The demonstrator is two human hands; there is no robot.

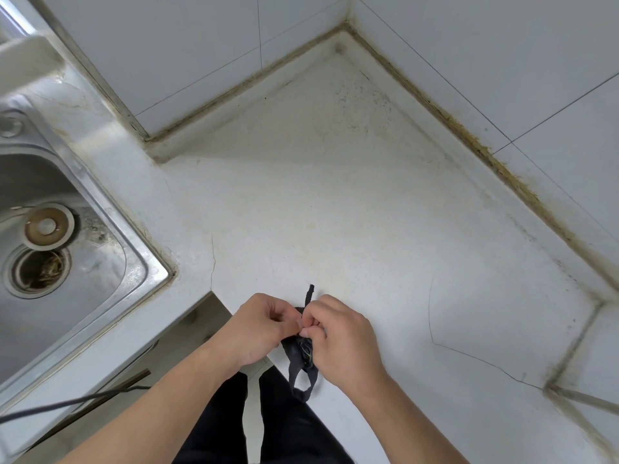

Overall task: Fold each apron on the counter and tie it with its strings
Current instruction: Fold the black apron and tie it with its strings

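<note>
Both hands are working right at the front edge of the counter [335, 202], close together, fingertips nearly touching. The left hand [264, 326] is curling its fingers in and pinching the dark string [308, 296], and the right hand [341, 339] is pinching it too from the other side. One loose end of that string is sticking up just past the knuckles. The apron [303, 353] is bunched into a small dark bundle sitting between and under the two hands, mostly hidden, so I can't tell how neatly it's folded. A loop of strap is hanging down off the bundle toward the person's dark trousers. Over on the left a steel sink [100, 209] is sitting sunk into the counter, well apart from the hands, and white tiled walls are meeting in the far corner.
</note>
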